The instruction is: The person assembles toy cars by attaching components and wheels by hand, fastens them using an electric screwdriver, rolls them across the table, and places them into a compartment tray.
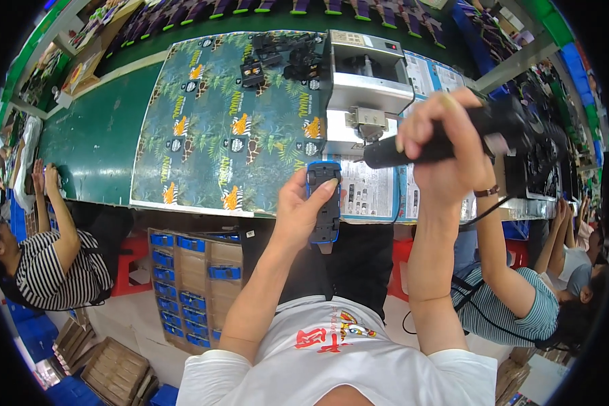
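Note:
A toy car (pixel 327 220) with a black underside and blue edges is held lengthwise in my left hand (pixel 296 208), the thumb pressed on the black underside. My right hand (pixel 446 139) is wrapped round a black corded power screwdriver (pixel 386 153), raised over the table to the right of the car. The tool's narrow end points left, toward the car but apart from it. A dark cord (pixel 490 211) hangs below my right wrist. Just beyond both hands stands a silver metal box-shaped machine (pixel 369 101) with a small bracket on its front.
Black plastic parts (pixel 284 57) lie heaped at the far side of the table, left of the machine. Blue car bodies (pixel 193 301) fill a cardboard tray (pixel 216 298) at my lower left. Co-workers (pixel 61 260) sit at both sides. Black items (pixel 545 166) crowd the table's right.

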Motion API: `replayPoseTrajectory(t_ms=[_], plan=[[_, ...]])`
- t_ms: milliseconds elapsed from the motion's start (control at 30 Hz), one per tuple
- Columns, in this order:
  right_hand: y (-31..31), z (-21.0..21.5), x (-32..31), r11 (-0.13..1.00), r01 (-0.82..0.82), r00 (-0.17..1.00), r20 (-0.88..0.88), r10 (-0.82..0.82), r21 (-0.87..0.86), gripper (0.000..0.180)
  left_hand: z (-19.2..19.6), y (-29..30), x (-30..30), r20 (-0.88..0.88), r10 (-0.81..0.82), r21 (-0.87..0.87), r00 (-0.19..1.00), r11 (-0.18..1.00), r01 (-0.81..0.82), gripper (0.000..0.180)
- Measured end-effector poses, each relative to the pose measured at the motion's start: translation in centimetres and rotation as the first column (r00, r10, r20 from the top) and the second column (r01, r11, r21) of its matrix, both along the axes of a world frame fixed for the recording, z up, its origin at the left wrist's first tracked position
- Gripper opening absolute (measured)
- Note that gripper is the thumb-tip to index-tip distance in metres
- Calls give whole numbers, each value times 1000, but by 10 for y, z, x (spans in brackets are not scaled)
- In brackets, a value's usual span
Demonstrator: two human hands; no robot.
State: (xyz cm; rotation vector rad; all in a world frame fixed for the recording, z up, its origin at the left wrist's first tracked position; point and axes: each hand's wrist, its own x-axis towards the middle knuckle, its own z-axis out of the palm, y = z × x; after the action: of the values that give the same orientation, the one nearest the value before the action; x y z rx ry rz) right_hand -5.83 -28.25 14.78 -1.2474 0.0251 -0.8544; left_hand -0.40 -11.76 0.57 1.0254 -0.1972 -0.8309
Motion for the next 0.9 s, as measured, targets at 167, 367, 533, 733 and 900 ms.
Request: replayPoseTrajectory(t_ms=[167, 367, 533, 733, 900], plan=[[19, -10, -9, 992, -112, 967, 225, 124, -65, 22, 3, 1, -1, -21, 16, -17, 1000, 1000, -16, 25], [28, -20, -1, 992, -80, 981, 168, 95, -95, 19, 11, 0, -5, 1, 37, -2, 999, 999, -37, 22], [34, -29, 4, 993, -31, 999, 41, 36, -113, 16, 12, -2, -5, -32, 39, 37, 999, 999, -38, 23], [34, -35, 1, 972, -88, 995, 26, 96, -219, 20, 7, -1, -6, 5, 49, 15, 999, 999, -49, 25], [32, -37, 2, 972, -114, 992, 27, 122, -208, 21, 11, -1, -7, 9, 61, 34, 998, 998, -62, 24]])
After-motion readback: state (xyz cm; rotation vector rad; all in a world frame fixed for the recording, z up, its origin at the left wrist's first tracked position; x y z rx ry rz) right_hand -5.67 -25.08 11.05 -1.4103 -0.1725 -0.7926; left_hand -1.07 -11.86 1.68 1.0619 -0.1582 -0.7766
